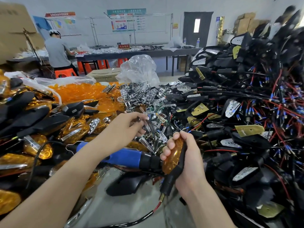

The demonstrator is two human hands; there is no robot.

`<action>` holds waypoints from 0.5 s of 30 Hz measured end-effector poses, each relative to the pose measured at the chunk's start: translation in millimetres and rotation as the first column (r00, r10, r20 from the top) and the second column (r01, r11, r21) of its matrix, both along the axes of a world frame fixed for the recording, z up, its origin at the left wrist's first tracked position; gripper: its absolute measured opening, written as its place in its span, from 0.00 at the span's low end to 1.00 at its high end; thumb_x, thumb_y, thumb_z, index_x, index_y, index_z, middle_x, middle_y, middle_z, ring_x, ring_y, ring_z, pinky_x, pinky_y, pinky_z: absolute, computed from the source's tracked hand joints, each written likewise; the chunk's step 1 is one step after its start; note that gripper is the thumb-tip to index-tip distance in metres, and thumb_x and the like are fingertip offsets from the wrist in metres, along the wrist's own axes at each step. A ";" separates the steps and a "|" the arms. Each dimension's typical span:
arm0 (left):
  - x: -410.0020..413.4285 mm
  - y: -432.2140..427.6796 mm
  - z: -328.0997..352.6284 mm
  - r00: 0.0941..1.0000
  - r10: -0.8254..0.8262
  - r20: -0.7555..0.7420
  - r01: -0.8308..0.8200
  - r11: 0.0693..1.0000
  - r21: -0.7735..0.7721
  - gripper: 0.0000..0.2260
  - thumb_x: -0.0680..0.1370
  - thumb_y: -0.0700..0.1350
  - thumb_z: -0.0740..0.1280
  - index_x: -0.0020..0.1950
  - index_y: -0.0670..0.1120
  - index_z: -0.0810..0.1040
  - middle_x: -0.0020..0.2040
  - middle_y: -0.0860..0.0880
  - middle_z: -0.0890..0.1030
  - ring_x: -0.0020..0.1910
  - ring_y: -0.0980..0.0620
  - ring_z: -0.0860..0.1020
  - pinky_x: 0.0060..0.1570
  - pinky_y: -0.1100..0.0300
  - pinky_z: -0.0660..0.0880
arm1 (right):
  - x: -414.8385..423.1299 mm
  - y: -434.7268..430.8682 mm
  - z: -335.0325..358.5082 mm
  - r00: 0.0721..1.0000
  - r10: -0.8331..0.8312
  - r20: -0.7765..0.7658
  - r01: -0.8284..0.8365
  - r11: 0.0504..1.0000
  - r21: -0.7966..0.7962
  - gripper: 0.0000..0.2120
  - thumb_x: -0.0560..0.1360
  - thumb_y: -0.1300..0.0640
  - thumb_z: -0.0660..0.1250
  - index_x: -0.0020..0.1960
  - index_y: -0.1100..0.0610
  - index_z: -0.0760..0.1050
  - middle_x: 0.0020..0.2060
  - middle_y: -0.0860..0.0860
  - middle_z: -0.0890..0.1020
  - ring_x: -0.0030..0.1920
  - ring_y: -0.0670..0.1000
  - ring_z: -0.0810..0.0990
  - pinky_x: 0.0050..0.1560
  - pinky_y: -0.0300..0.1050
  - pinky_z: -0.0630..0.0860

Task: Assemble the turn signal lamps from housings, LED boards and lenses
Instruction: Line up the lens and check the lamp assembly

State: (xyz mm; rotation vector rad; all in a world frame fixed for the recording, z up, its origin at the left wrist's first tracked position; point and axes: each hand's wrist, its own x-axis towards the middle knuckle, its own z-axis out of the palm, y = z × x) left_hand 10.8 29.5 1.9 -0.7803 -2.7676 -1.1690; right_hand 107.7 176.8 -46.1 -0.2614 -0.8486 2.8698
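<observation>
My right hand (185, 155) grips a turn signal lamp (173, 157): a black housing with an amber lens, its stem and red-black wire trailing down toward me. My left hand (130, 124) reaches into the heap of chrome trim pieces (148, 96) and pinches a thin dark, curved strip (150, 125) between thumb and fingers. A large heap of black housings with LED boards and wires (243, 104) rises on the right. Loose amber lenses (82, 92) lie in a bag at the back left.
A blue electric screwdriver (126, 156) lies under my left forearm. Finished amber-and-black lamps (32, 122) are piled on the left. A lone black housing (126, 184) lies on the grey table. A person in grey works at a far table (57, 50).
</observation>
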 end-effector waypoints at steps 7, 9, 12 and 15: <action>19.0 -4.7 -2.5 0.995 0.046 -0.088 -0.037 0.994 0.106 0.15 0.82 0.49 0.64 0.68 0.56 0.74 0.46 0.60 0.82 0.39 0.66 0.81 0.42 0.67 0.78 | -1.8 -2.8 -3.1 0.998 0.024 0.050 -0.029 0.994 0.106 0.09 0.82 0.54 0.61 0.45 0.55 0.75 0.30 0.51 0.75 0.24 0.49 0.71 0.25 0.41 0.71; 29.6 -6.3 -4.3 0.999 0.023 -0.027 -0.017 0.978 0.210 0.15 0.82 0.48 0.63 0.69 0.56 0.74 0.39 0.54 0.83 0.33 0.63 0.79 0.37 0.66 0.77 | -2.2 -5.3 -1.8 0.998 0.032 0.047 -0.040 0.985 0.168 0.06 0.80 0.55 0.63 0.47 0.55 0.77 0.31 0.51 0.76 0.24 0.49 0.71 0.25 0.41 0.71; 50.9 -9.3 -9.6 0.998 0.020 0.053 -0.035 0.952 0.303 0.17 0.82 0.53 0.61 0.71 0.60 0.73 0.34 0.50 0.79 0.30 0.61 0.66 0.33 0.61 0.75 | -2.1 -9.8 -1.4 0.998 0.058 0.019 -0.061 0.979 0.194 0.10 0.80 0.54 0.64 0.41 0.55 0.78 0.30 0.51 0.74 0.24 0.50 0.71 0.25 0.41 0.71; 75.8 -9.5 -16.0 0.995 -0.029 0.097 -0.006 0.940 0.341 0.20 0.76 0.62 0.58 0.68 0.64 0.74 0.52 0.64 0.78 0.50 0.67 0.75 0.43 0.68 0.75 | -0.2 -9.0 -1.7 0.997 0.077 -0.029 -0.073 0.992 0.100 0.18 0.81 0.52 0.62 0.33 0.53 0.73 0.28 0.50 0.71 0.24 0.49 0.71 0.25 0.41 0.71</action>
